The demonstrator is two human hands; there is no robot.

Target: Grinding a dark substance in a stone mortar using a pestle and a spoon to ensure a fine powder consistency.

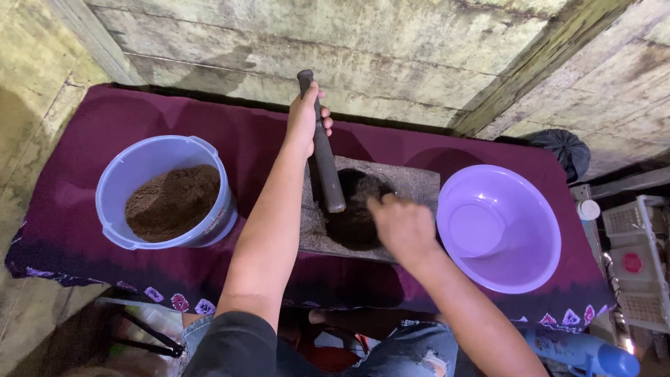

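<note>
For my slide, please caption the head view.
Left hand holds pestle over stone mortar; right hand reaches in.

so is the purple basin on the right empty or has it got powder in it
Empty: the purple basin shows only its bare, shiny inside. The brown powder sits in the pale blue bucket on the other side.

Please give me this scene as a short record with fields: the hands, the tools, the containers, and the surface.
left hand: shut around the dark pestle, held tilted over the mortar
right hand: reaches into the stone mortar, fingers in the dark powder; grip hidden
bucket: pale blue, left of the mortar, part full of brown powder
basin: purple, right of the mortar, nothing in it
surface: maroon cloth with a patterned edge
</note>
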